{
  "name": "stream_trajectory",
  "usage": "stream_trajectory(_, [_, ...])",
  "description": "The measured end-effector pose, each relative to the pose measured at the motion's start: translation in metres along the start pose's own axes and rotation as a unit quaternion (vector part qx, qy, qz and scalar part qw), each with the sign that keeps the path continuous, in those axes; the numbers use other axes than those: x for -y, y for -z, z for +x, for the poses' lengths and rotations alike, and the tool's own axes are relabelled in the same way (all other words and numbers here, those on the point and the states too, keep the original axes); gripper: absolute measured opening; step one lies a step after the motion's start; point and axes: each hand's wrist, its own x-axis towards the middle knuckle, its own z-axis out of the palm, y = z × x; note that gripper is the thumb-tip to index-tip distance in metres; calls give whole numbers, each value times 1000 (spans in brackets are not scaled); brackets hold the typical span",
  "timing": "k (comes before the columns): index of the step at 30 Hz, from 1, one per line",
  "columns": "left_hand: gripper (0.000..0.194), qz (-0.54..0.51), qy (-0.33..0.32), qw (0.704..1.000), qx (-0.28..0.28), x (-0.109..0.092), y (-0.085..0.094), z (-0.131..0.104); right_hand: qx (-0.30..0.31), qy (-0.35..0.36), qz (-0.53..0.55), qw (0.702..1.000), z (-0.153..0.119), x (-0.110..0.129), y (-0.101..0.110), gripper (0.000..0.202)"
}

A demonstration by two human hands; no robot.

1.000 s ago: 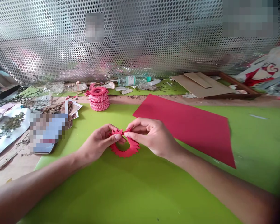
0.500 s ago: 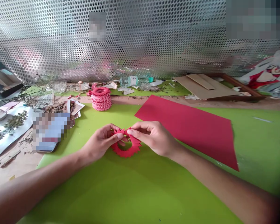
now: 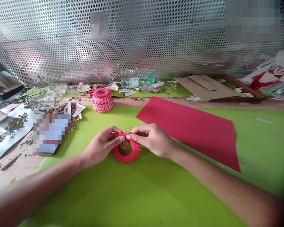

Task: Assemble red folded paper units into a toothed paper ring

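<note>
A red folded-paper ring (image 3: pixel 126 157) with a pointed, saw-like outer edge is held up over the green table top. My left hand (image 3: pixel 109 140) pinches its upper left side between thumb and fingers. Thumb and fingertips of my right hand (image 3: pixel 151 138) close on its top, right beside the left thumb. Exactly how the ring's ends meet is hidden behind the fingertips. Behind the hands stands a stack of similar pink and red paper rings (image 3: pixel 102 101). A large red paper sheet (image 3: pixel 191 130) lies flat behind and to the right of my right hand.
At the left lies a phone (image 3: pixel 53 134), partly blurred, near loose photos (image 3: pixel 77 110) and dried plant bits. A plastic bottle (image 3: pixel 134 82) lies along the back by a perforated metal screen (image 3: pixel 142 41). Brown boards (image 3: pixel 207 88) rest at the back right.
My right hand has shifted slightly left, bringing its fingertips closer to the left thumb. The ring's lower part has swung a little down and left. My left hand is nearly still.
</note>
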Motion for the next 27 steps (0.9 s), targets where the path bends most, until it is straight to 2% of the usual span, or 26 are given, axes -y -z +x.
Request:
stream_trajectory(9, [43,-3,0,1000,-12,0,1,-1,-9,-6,1,1000,4,-2,-2,34])
stream_trajectory(15, [44,-78,13,996,-28,2,0,3,0,6,13,1000,1,5,6,42])
stream_trajectory(18, [43,-110,-4,993,-40,1,0,4,-8,18,-13,1000,-4,9,5,37])
stream_trajectory(20, [40,-106,-27,993,-40,-3,1,3,-35,30,-51,998,-7,11,2,33])
stream_trajectory(23, [38,-62,-61,996,-20,-9,3,-2,-93,98,-121,983,-11,13,0,23])
stream_trajectory(27, [32,91,-132,987,-6,-8,8,-7,-121,254,-216,935,-16,14,0,12])
